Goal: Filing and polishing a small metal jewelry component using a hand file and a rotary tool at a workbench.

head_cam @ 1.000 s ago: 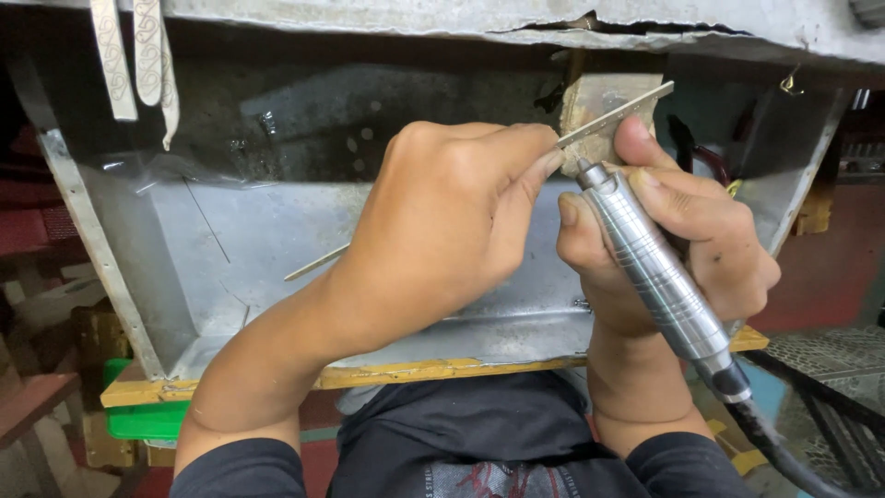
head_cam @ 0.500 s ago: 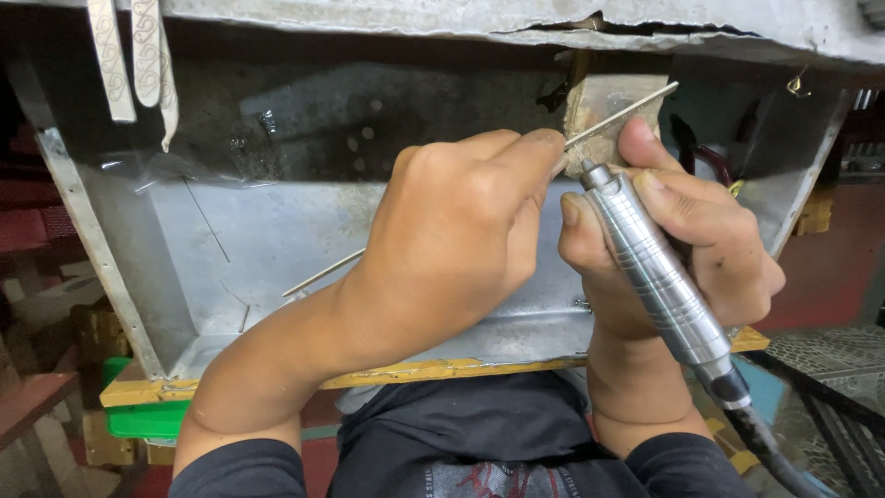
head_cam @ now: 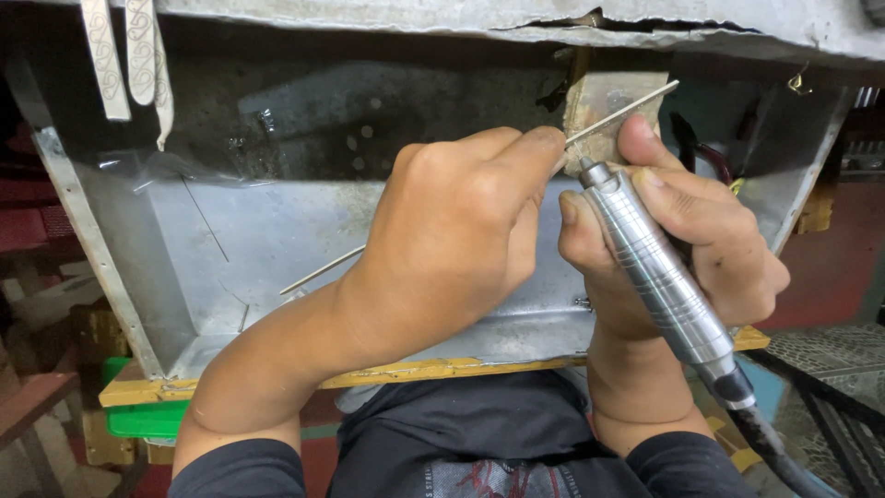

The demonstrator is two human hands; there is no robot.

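Since the frame 1 second back, both hands have shifted slightly toward the far right corner of the metal tray (head_cam: 138,277), and the thin metal rod (head_cam: 619,112) now lies a little flatter across the wooden bench peg (head_cam: 604,106).

Nearest, the right hand (head_cam: 673,249) is wrapped closed around the ribbed silver rotary handpiece (head_cam: 659,272), whose dark cable (head_cam: 784,456) runs off toward the lower right. Its tip points up at the rod just beside the peg; the bit itself is hidden behind the fingers. The left hand (head_cam: 461,240) pinches the rod between thumb and fingertips, and the rod's other end shows below the wrist, over the tray floor.

To grind well, I judge the rod should stay braced on the peg, with the pinch close to the tool tip and only light pressure.

Farther back, 2 pale patterned strips (head_cam: 124,60) hang at the far left corner.
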